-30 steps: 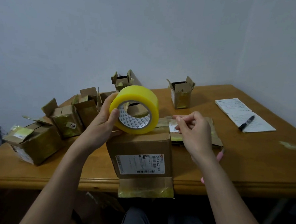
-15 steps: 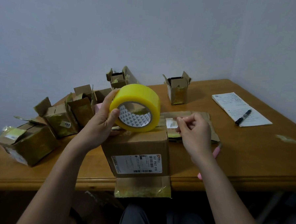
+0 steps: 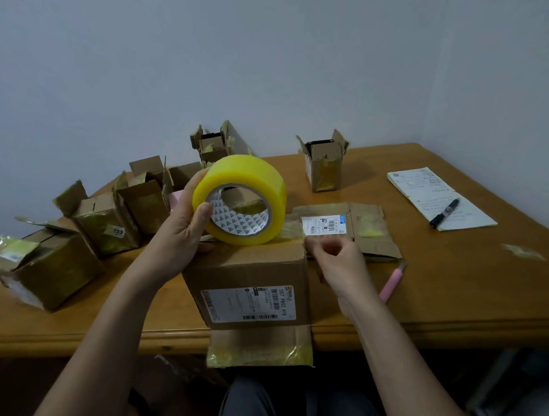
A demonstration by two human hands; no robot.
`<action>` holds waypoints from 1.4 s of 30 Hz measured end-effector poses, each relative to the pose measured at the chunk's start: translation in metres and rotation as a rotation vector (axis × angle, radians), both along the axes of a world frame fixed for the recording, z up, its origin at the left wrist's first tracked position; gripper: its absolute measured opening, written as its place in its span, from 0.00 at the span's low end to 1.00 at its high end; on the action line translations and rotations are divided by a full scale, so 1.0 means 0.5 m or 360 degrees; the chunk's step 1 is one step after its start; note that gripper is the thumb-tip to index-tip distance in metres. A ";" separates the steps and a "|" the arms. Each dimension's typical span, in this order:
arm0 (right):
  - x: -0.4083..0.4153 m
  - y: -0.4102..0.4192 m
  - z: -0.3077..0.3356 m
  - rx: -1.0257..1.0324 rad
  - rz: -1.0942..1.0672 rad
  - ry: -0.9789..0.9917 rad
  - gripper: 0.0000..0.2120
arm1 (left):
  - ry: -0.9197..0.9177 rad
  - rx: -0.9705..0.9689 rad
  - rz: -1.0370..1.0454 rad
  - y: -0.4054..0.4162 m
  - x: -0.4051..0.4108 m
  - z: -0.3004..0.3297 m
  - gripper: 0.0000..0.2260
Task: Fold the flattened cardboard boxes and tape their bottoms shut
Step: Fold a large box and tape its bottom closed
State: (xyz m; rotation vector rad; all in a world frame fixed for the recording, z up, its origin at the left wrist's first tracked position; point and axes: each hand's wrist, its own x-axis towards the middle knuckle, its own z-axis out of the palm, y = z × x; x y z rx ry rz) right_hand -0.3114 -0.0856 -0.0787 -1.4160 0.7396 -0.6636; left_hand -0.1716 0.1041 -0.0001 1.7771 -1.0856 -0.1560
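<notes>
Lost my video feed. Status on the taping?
Left hand grips tape roll over box. Right hand pinches tape end. Nothing blocking.

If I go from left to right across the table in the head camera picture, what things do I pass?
box marked 203 → left hand → yellow tape roll → right hand → pink cutter → black pen on the paper

A black pen (image 3: 444, 213) lies on a notepad (image 3: 439, 197); pink knife (image 3: 390, 285) nearby.

Folded box (image 3: 250, 289) at table edge; yellow tape roll (image 3: 240, 199) upright on top
</notes>
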 end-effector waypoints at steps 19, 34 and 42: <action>-0.027 0.057 0.028 -0.1509 0.0411 0.0141 0.43 | 0.0020 -0.0156 0.0039 0.008 0.005 -0.022 0.32; -0.001 0.110 0.084 -0.2339 0.0412 0.0655 0.39 | -0.0108 -0.0273 0.0187 0.118 0.003 0.010 0.24; 0.015 0.084 0.104 -0.2220 0.0488 0.0851 0.37 | -0.0387 -0.0136 0.0453 0.207 0.047 0.015 0.29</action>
